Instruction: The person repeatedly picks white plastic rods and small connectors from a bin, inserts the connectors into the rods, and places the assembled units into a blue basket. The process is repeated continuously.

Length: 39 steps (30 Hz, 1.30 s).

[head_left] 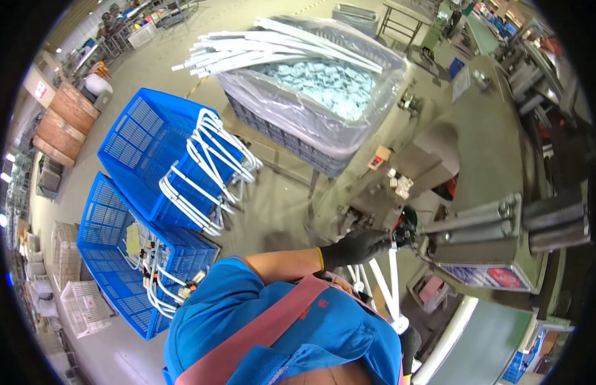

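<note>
Head view, looking down over the person's blue shirt and pink apron strap. Left hand [354, 247], in a black glove, reaches fwd to the machine [484, 160]; its fingers are curled round the top end of a white tube [393, 282], right where that end meets the machine's dark clamp head [405, 226]. The tube runs down and slightly right from the clamp to a rounded end near the person's chest. More white tubes sit just beside it, lower left, partly hidden by the arm. Right hand [410, 340], also gloved, shows only as a dark edge by the tube's lower end; cannot tell whether it grips anything.

Left of the person: two blue crates. The upper crate [147, 144] has bent white tubes [208, 170] hung over its right rim; the lower crate [112, 256] holds tubes w/ fittings. Beyond, a dark crate [291, 138] lined w/ clear plastic is filled w/ small pale parts [327, 83], w/ straight white strips [266, 48] laid across its top.
</note>
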Tool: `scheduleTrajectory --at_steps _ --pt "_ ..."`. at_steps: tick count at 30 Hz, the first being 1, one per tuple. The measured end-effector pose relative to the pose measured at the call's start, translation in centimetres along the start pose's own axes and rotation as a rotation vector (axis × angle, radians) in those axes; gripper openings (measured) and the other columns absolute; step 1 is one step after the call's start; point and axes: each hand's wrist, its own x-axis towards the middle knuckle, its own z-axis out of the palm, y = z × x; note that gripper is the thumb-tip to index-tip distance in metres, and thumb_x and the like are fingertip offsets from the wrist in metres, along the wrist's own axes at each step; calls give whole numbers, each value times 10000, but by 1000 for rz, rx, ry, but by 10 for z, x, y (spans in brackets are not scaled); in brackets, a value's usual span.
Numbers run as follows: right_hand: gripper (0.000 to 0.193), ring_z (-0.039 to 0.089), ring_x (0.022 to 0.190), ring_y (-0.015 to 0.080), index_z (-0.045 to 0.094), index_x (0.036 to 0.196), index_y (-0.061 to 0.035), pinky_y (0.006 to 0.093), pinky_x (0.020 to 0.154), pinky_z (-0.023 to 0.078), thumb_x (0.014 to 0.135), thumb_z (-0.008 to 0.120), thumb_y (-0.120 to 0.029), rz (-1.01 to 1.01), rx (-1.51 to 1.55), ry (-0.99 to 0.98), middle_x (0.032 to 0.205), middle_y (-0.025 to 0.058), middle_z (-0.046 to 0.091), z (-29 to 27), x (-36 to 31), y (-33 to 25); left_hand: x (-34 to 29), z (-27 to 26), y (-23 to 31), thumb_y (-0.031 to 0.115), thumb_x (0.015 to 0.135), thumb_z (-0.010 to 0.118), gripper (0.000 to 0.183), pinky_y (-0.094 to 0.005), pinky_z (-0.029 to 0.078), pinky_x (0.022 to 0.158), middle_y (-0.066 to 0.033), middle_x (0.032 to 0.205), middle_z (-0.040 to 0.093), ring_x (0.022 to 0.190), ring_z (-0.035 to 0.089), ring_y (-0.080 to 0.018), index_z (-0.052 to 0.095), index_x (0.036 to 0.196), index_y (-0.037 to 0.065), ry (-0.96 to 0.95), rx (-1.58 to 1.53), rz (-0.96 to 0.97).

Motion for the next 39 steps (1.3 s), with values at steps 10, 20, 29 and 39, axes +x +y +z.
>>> scheduleTrajectory --at_steps 10,20,29,39 --pt "291 670 659 304 712 773 -80 411 569 514 575 799 -274 115 64 124 687 127 665 13 -14 -12 121 -396 -140 42 669 533 258 -435 458 758 -143 905 655 832 593 -334 670 885 77 590 1200 124" --pt "325 664 676 299 696 785 -96 408 594 522 593 816 -328 175 7 158 713 110 661 19 -17 -16 121 -476 -130 155 824 472 254 -471 502 812 -134 1101 648 1008 636 -343 649 1003 125 205 1447 -563" --pt "243 653 697 315 718 853 -140 411 607 516 652 758 -272 -34 85 230 730 115 667 2 5 -3 -8 -566 49 300 791 602 330 -389 493 649 -133 789 650 729 626 -277 660 964 25 80 992 -539" --pt "415 635 738 327 663 972 -149 433 636 504 637 795 -356 -256 -43 286 798 106 649 -7 42 40 -212 -393 107 202 807 712 170 -214 277 403 64 601 502 449 390 -27 655 897 69 488 211 -734"
